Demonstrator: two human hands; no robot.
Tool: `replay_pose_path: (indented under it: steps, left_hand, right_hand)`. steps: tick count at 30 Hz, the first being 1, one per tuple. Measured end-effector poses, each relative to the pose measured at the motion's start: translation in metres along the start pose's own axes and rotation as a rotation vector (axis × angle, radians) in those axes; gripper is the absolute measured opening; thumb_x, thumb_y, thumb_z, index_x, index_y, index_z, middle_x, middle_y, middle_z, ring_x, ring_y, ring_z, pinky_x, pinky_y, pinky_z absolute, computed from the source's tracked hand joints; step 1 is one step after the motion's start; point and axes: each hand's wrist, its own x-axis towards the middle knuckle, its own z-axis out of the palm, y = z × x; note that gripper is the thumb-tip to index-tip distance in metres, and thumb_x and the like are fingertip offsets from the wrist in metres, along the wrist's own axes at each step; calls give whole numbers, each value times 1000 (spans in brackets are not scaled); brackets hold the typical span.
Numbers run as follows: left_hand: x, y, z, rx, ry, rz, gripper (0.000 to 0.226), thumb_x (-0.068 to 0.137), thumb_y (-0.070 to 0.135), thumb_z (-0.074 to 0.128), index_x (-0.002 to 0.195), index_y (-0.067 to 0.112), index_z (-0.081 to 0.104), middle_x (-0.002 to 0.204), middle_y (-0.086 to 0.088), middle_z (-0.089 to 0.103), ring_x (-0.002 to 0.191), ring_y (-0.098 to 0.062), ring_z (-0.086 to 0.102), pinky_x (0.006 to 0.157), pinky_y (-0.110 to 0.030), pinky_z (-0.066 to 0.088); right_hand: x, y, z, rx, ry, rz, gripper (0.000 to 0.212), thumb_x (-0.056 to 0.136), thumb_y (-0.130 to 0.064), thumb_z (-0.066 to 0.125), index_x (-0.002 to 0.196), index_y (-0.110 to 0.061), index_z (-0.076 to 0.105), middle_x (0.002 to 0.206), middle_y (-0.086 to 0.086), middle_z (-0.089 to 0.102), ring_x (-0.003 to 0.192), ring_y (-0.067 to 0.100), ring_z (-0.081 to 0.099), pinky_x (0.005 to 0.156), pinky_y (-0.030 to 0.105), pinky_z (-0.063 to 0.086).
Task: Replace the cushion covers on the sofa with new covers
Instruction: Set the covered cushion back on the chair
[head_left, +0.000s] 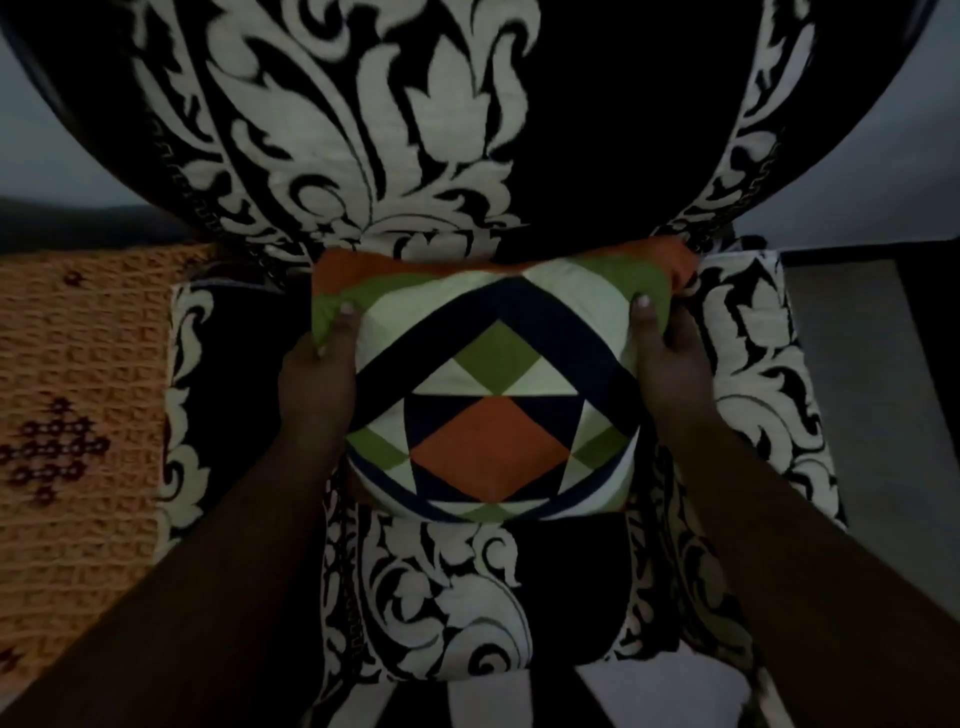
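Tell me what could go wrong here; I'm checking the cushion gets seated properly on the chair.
The left hand and right hand pinch only the upper side edges of the patterned cushion, so the cover may bunch or twist, as the fabric already puckers there. The cushion leans against the black-and-white backrest, so it might slump forward on release. Dim light may hide a crooked seam.

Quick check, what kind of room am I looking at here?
Probably a home living room: a black-and-white damask sofa, a patchwork cushion held by both hands on its seat, and an orange woven throw beside it.
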Motion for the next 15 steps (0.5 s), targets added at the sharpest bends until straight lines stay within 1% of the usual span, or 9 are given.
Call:
replay_pose_path:
  steps: [2,4,6,7,9,10,12,13,15]
  left_hand:
    - [13,19,2,8,3,18,77,72,86,58,123,28,69,119,3,70,106,-21,67,97,-41,54]
    - [28,34,5,22,-32,-17,92,68,89,57,134,26,63,129,-1,66,113,-25,64,100,-43,52]
    - [40,40,11,23,-45,-47,100,72,86,59,148,21,49,144,-5,56,127,-29,56,105,-42,48]
    - [43,39,13,56,-24,-5,95,80,77,61,152,18,41,150,-6,50,132,-28,52,107,-38,44]
    - [41,40,11,183,78,252,76,93,55,63,150,11,36,150,-10,45,135,-27,47,106,-28,39]
    - [39,40,7,276,127,444,69,94,48,63,146,9,39,147,-13,46,134,-29,47,107,-30,39]
    - [39,38,-1,540,157,811,59,98,46,57,141,6,45,141,-18,50,132,-34,47,110,-40,40]
    - [43,38,-4,681,116,939,58,101,49,51,141,8,47,142,-18,51,133,-34,47,111,-45,39]
    - [47,39,-7,911,-2,1024,64,102,61,38,145,15,48,143,-14,53,133,-34,48,109,-52,38]
  right_hand:
    - [20,-18,1,-19,-3,-32,74,89,-82,40,139,-29,55,139,-4,59,129,25,53,103,40,44]
    - [38,-27,5,-60,-9,-38,59,94,-76,40,111,-26,66,111,3,66,112,29,59,89,35,44]
    - [51,-32,9,-170,20,-58,48,99,-67,41,76,-25,49,77,2,52,90,31,57,72,34,36]
    - [55,-34,10,-231,48,-77,49,98,-66,43,76,-24,46,76,3,50,88,32,58,70,35,36]
    - [56,-35,9,-274,184,-187,51,93,-66,51,103,-16,57,102,9,61,103,31,61,78,37,46]
    - [53,-36,8,-298,276,-288,59,90,-62,57,119,-11,54,119,12,59,113,31,58,86,38,49]
    - [45,-39,7,-417,397,-523,63,90,-49,61,134,-4,48,136,18,50,125,34,50,98,40,45]
    - [41,-41,8,-518,388,-644,61,93,-45,59,138,-5,48,140,20,48,130,36,47,102,42,40]
    - [39,-42,10,-723,261,-796,57,99,-47,52,143,-11,47,143,18,48,134,36,42,107,47,33]
